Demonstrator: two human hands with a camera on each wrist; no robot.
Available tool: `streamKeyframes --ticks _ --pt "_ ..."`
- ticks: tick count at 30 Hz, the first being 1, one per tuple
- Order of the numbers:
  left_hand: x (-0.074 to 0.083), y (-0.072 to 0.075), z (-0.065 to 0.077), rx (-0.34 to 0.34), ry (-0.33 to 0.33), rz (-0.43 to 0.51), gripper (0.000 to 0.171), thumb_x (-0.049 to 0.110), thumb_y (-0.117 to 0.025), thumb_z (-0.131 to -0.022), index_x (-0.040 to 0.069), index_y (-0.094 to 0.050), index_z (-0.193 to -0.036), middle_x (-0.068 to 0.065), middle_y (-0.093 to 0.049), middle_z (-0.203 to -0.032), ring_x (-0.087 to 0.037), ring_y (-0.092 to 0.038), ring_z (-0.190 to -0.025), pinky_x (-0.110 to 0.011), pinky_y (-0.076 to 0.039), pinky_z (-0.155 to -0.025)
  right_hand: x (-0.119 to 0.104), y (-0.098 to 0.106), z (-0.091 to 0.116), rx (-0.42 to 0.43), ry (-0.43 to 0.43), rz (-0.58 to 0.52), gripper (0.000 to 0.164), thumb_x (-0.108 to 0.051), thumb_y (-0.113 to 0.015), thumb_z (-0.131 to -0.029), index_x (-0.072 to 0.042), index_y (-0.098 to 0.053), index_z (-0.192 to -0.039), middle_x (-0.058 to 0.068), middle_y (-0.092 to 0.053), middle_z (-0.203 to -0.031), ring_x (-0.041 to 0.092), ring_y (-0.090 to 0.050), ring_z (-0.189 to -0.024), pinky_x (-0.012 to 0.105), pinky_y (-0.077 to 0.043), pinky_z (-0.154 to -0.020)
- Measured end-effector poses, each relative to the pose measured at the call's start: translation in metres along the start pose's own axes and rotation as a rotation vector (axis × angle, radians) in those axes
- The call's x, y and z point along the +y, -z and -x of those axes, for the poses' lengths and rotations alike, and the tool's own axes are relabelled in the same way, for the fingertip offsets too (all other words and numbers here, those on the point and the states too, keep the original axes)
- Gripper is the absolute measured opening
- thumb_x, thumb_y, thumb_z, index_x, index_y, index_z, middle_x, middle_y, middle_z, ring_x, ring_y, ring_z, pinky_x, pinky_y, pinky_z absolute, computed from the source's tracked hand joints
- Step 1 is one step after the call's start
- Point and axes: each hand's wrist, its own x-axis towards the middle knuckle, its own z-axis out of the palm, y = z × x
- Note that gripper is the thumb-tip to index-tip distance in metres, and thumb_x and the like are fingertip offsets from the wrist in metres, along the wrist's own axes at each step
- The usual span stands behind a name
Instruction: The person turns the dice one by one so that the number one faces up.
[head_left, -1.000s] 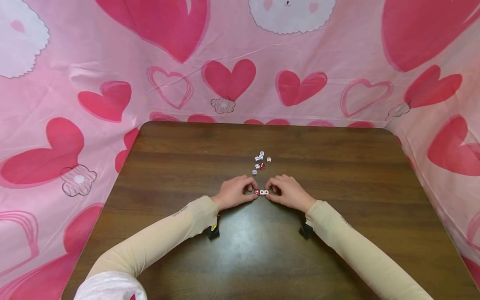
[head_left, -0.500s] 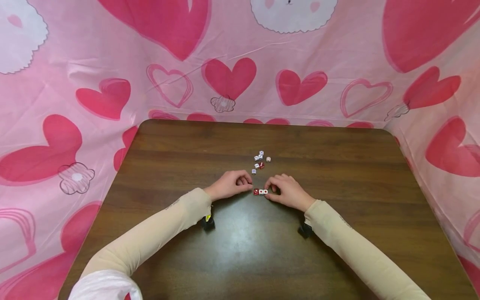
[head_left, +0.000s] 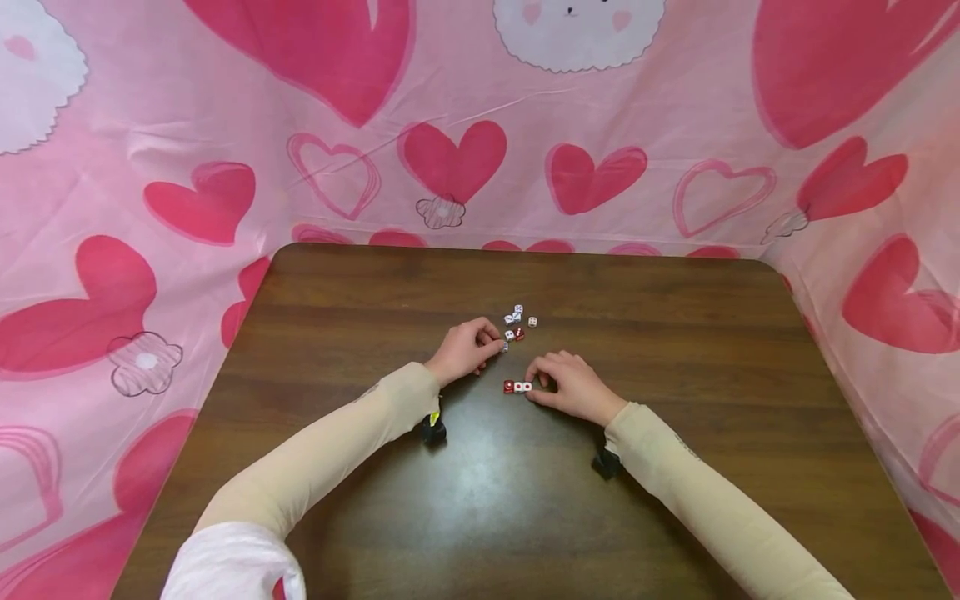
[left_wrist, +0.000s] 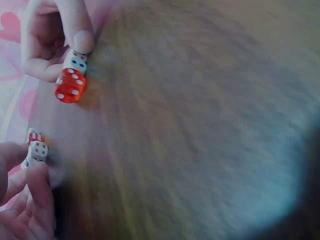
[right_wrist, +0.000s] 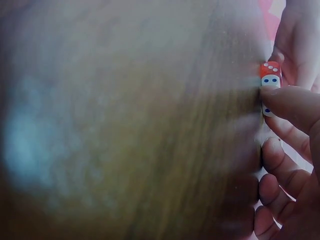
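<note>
In the head view, a short row made of one red die [head_left: 509, 387] and two white dice [head_left: 518, 387] lies on the brown table. My right hand [head_left: 573, 385] pinches the white die at the row's right end [right_wrist: 268, 110] between thumb and finger. Farther up and left, my left hand [head_left: 468, 350] has thumb and finger on a white die with blue pips [head_left: 506, 347], mostly covered by the fingertips. Beside that die stand another white die [head_left: 510, 335] and a red die [head_left: 520, 334].
Behind the hands, several white dice [head_left: 517, 317] sit loosely grouped, one die [head_left: 532, 322] a little to their right. The wooden table [head_left: 675, 333] is enclosed by a pink heart-patterned cloth [head_left: 525, 100].
My left hand has let go of the red die at the row's left end, drawn back, then moved up to the nearest loose white die. The right hand has stayed at the row.
</note>
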Motion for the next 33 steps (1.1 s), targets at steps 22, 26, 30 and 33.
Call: streamKeyframes --ticks 22,26,30,33 --pt "-0.006 0.0 -0.002 -0.044 -0.12 -0.189 0.014 0.022 -0.079 -0.094 0.013 -0.073 -0.103 -0.002 -0.066 -0.095 -0.016 -0.06 -0.087 -0.031 -0.048 -0.08 0.001 -0.001 -0.001 -0.008 -0.011 -0.006 0.019 -0.028 -0.081 -0.091 -0.021 -0.067 -0.1 -0.008 -0.051 -0.082 0.015 -0.046 -0.083 0.038 -0.034 -0.079" --pt "-0.009 0.001 -0.003 -0.04 -0.136 -0.183 0.013 0.026 -0.075 -0.097 0.013 -0.074 -0.102 -0.001 -0.068 -0.094 -0.013 -0.061 -0.085 -0.03 -0.048 -0.079 0.002 -0.002 0.0 -0.014 -0.016 -0.003 0.018 -0.029 -0.081 -0.092 -0.022 -0.066 -0.1 -0.008 -0.051 -0.082 0.014 -0.045 -0.083 0.037 -0.033 -0.079" --pt "-0.009 0.001 -0.002 -0.051 -0.167 -0.222 0.014 0.024 -0.076 -0.096 0.013 -0.073 -0.104 -0.001 -0.067 -0.095 -0.013 -0.06 -0.084 -0.03 -0.048 -0.079 -0.001 0.0 0.0 -0.017 -0.022 -0.012 0.018 -0.028 -0.081 -0.091 -0.021 -0.066 -0.1 -0.007 -0.051 -0.082 0.015 -0.045 -0.082 0.038 -0.033 -0.079" --pt "-0.008 0.001 0.0 -0.061 -0.197 -0.255 0.015 0.021 -0.078 -0.094 0.012 -0.072 -0.105 -0.002 -0.066 -0.095 -0.014 -0.06 -0.085 -0.03 -0.048 -0.079 -0.002 0.001 -0.001 -0.019 -0.029 -0.016 0.018 -0.027 -0.081 -0.091 -0.02 -0.067 -0.1 -0.007 -0.051 -0.082 0.015 -0.045 -0.082 0.038 -0.033 -0.079"
